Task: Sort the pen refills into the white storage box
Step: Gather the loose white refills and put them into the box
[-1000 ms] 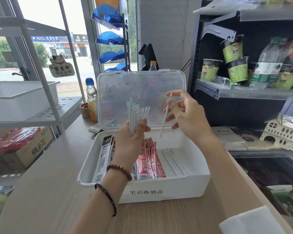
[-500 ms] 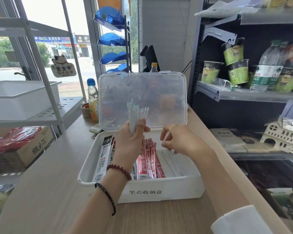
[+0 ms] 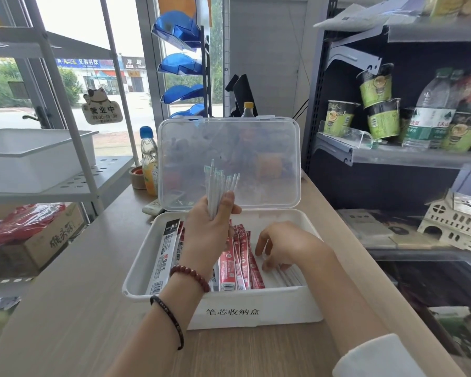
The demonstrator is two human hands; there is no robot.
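Mid-frame, the left hand [image 3: 210,232] grips a bundle of refills [image 3: 217,191] upright above the white box [image 3: 256,312]. The right hand [image 3: 286,248] is low in the box's right part, fingers bent over loose refills [image 3: 290,277]; holding one or not, I cannot tell. They look light, thin and slippery: pinch at mid-length.

The light wooden countertop [image 3: 65,308] carries a clear soda bottle with a blue cap [image 3: 148,156] and a brown tape roll [image 3: 137,177] at rear left. The white metal rack [image 3: 65,183] holds a white plastic bin [image 3: 33,159]. The dark shelf unit [image 3: 392,156] at right holds green noodle cups [image 3: 339,118], a green-labelled water bottle [image 3: 430,112] and a wooden model house [image 3: 454,221].
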